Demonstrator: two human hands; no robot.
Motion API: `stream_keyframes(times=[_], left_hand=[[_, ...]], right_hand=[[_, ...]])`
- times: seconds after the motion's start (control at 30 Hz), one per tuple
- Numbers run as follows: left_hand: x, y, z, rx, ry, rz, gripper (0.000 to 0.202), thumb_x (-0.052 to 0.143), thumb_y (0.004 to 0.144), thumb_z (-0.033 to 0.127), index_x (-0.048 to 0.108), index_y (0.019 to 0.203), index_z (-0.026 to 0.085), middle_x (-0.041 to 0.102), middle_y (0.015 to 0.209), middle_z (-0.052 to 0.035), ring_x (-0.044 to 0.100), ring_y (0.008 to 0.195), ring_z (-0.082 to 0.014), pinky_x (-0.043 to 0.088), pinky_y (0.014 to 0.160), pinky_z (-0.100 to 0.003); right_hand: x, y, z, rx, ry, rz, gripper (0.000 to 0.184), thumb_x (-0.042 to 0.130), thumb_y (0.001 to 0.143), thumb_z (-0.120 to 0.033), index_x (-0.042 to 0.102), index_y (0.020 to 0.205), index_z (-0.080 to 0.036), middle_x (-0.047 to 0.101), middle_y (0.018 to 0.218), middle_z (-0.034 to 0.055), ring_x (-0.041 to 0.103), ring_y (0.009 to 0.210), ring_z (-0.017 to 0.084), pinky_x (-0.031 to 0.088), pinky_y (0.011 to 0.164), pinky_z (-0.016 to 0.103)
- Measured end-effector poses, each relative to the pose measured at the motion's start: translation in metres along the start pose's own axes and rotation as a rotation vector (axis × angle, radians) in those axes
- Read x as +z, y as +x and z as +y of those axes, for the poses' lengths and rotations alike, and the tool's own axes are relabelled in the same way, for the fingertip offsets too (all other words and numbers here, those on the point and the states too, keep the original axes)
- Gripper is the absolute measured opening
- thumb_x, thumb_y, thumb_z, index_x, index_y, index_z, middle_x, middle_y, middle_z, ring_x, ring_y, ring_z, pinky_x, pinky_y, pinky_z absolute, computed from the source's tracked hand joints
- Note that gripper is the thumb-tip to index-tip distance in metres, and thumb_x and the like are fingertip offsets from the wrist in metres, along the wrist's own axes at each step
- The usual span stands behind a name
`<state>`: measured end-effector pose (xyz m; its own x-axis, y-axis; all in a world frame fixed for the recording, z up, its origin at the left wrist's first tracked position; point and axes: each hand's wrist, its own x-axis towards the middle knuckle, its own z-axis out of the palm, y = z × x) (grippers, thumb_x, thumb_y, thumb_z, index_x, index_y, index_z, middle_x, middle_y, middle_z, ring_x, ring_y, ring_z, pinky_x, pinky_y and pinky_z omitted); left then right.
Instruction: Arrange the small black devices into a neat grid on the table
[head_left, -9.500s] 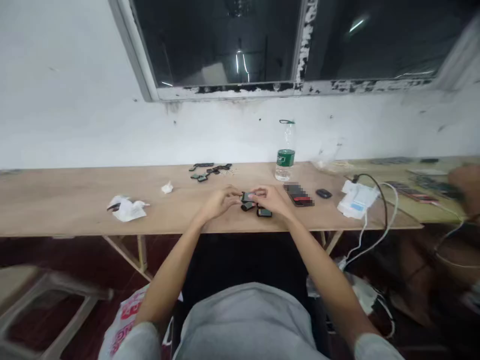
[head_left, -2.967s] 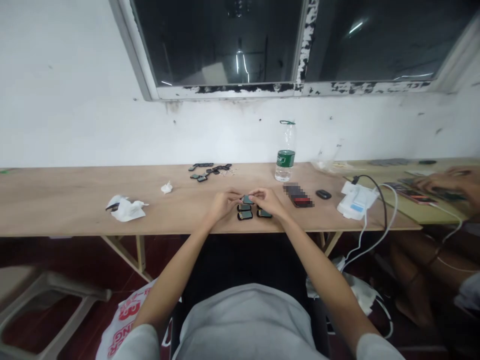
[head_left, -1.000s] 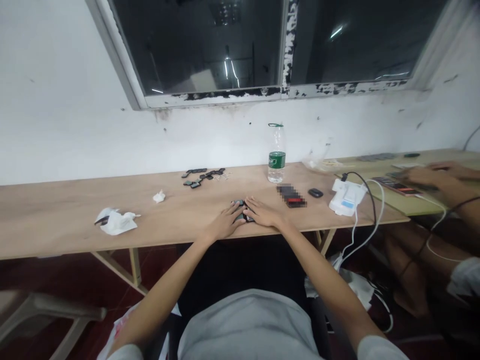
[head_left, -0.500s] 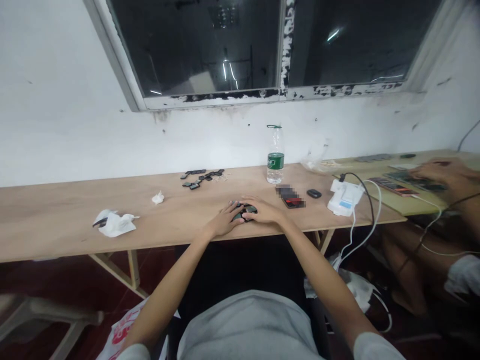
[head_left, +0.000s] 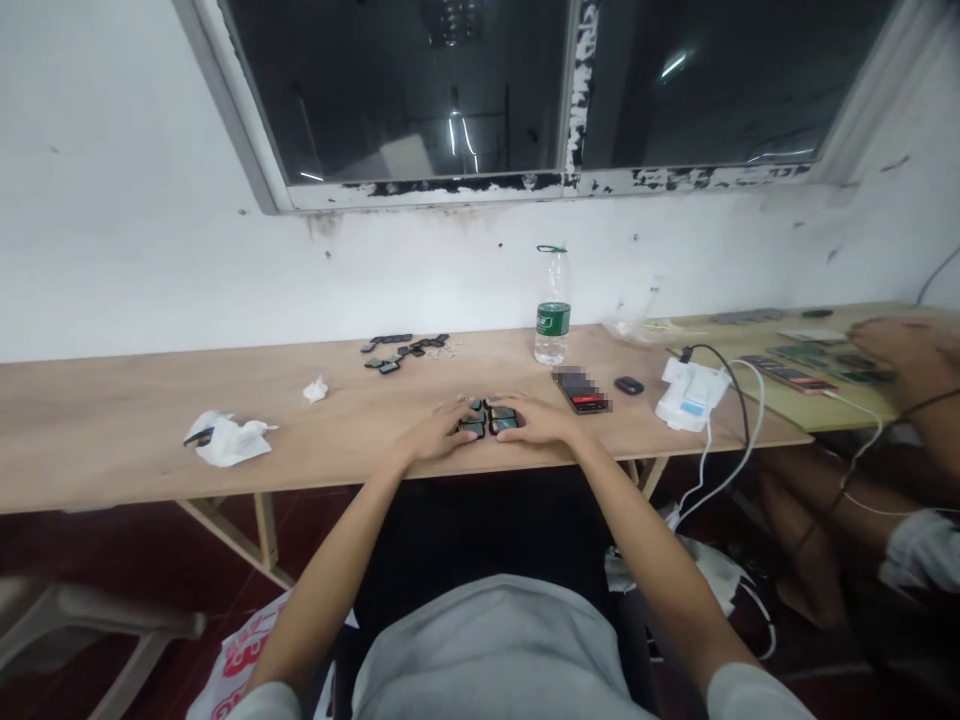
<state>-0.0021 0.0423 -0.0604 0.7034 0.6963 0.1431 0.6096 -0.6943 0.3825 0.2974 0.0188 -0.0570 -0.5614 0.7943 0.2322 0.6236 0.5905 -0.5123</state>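
Several small black rectangular devices (head_left: 487, 418) with dark green glassy faces lie pushed together in a tight block on the wooden table (head_left: 150, 460), near its front edge. My left hand (head_left: 433, 434) lies flat against the block's left side, its fingertips touching the devices. From the right, my right hand (head_left: 536, 420) rests on the table with its fingertips on the block. Neither hand lifts anything.
Behind the hands stand a water bottle (head_left: 553, 308) and a phone (head_left: 581, 390). More small black pieces (head_left: 390, 358) lie further back. Tissues (head_left: 225, 440) lie left; a white charger (head_left: 691, 395) with cables lies right. A co-worker's hand (head_left: 896, 342) works over phones on a pale board.
My hands have slid apart and back towards the table's front edge, uncovering the devices, which now show as a tight block. The co-worker's hand has moved slightly over the board.
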Motion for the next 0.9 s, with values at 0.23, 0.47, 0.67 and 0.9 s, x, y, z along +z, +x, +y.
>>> stream_keyframes(times=[0.23,0.47,0.67,0.9], left_hand=[[-0.002,0.001,0.001,0.035,-0.038,0.057,0.049,0.061,0.103,0.067,0.078,0.126,0.027,0.065,0.159,-0.0098,0.055,0.153,-0.0394,0.052,0.123,-0.054],[0.004,0.000,0.010,0.005,-0.031,0.132,0.047,0.063,0.104,0.063,0.075,0.130,0.026,0.067,0.154,-0.0129,0.062,0.144,-0.0384,0.060,0.109,-0.047],[0.001,-0.004,0.011,-0.015,-0.054,0.121,0.067,0.063,0.103,0.064,0.059,0.156,0.023,0.078,0.122,-0.0112,0.076,0.099,-0.0306,0.062,0.090,-0.043],[0.001,-0.004,0.007,0.016,-0.042,0.134,0.069,0.064,0.102,0.066,0.060,0.159,0.025,0.079,0.127,-0.0114,0.074,0.114,-0.0349,0.061,0.101,-0.046]], right_hand=[[-0.010,-0.014,0.000,-0.017,-0.006,0.041,0.036,0.083,0.093,-0.037,0.079,0.127,-0.025,0.071,0.144,0.0137,0.063,0.140,0.038,0.049,0.122,0.056],[-0.009,-0.015,-0.003,-0.002,0.010,0.053,0.033,0.079,0.096,-0.034,0.080,0.128,-0.025,0.074,0.144,0.0121,0.067,0.136,0.036,0.050,0.121,0.054],[-0.008,-0.014,-0.003,0.003,-0.015,0.047,0.037,0.076,0.097,-0.030,0.077,0.134,-0.023,0.074,0.144,0.0125,0.068,0.134,0.035,0.051,0.120,0.053],[-0.007,-0.013,-0.005,-0.004,-0.031,0.069,0.035,0.077,0.098,-0.032,0.079,0.132,-0.025,0.076,0.139,0.0119,0.069,0.130,0.035,0.054,0.116,0.050]])
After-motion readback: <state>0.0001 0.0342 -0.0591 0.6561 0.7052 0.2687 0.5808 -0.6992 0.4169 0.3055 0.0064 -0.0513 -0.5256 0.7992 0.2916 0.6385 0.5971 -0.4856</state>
